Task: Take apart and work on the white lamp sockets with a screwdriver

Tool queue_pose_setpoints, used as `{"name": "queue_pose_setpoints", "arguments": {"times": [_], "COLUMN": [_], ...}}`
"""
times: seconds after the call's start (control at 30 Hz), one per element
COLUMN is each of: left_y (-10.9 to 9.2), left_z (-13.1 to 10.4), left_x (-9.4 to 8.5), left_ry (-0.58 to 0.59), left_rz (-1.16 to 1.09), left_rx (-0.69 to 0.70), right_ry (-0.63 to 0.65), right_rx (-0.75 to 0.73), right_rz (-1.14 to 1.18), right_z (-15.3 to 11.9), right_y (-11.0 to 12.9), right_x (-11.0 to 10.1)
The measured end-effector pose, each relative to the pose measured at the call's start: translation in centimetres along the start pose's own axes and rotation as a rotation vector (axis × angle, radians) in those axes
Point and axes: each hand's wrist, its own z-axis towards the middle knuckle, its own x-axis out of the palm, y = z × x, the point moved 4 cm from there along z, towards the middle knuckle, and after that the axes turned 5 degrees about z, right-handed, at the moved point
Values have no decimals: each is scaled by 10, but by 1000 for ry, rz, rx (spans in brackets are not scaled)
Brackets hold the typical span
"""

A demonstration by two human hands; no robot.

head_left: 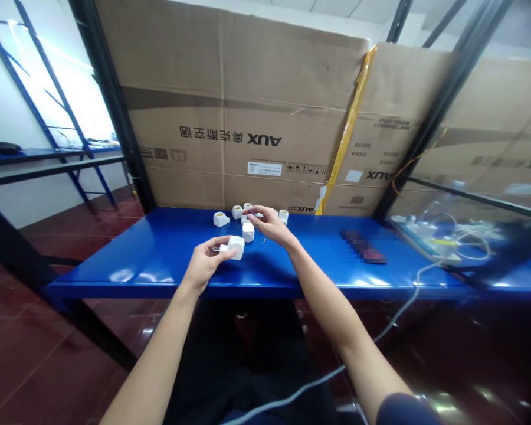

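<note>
My left hand (206, 260) is closed on a white plastic fitting (236, 248), a rounded body with a narrower stub toward my palm, held between thumb and fingers above the front of the table. My right hand (268, 223) hovers farther back, thumb and forefinger close together; whatever is between the fingertips is too small to make out. Just below those fingertips stands another white fitting (248, 232). More of the same kind sit behind, among them one at the left (221, 219) and one at the right (283, 216). Close by lies a tiny metal piece (264, 240).
The blue tabletop (159, 260) carries a blurred dark red object (363, 247) on the right. Large cardboard boxes (248, 77) wall off the back. A grey cable (398, 319) runs down past the table's front edge. Cables and a clear bottle (442, 203) are on the neighbouring bench.
</note>
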Motion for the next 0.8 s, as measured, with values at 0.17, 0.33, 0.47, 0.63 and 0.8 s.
{"name": "queue_pose_setpoints", "arguments": {"times": [0.17, 0.33, 0.47, 0.63, 0.8], "left_y": [0, 1, 2, 5, 7], "left_z": [-5, -3, -5, -2, 1], "left_x": [7, 4, 0, -5, -4], "left_ry": [15, 45, -11, -82, 26], "left_rz": [65, 139, 143, 39, -7], "left_rx": [-11, -11, 21, -17, -39], "right_ry": [138, -15, -80, -39, -9], "right_rx": [62, 282, 369, 390, 222], "right_rz": [-89, -437, -583, -623, -544], "right_z": [-16, -24, -23, -27, -25], "right_y": [2, -29, -53, -66, -33], "right_x": [-8, -47, -71, -68, -46]}}
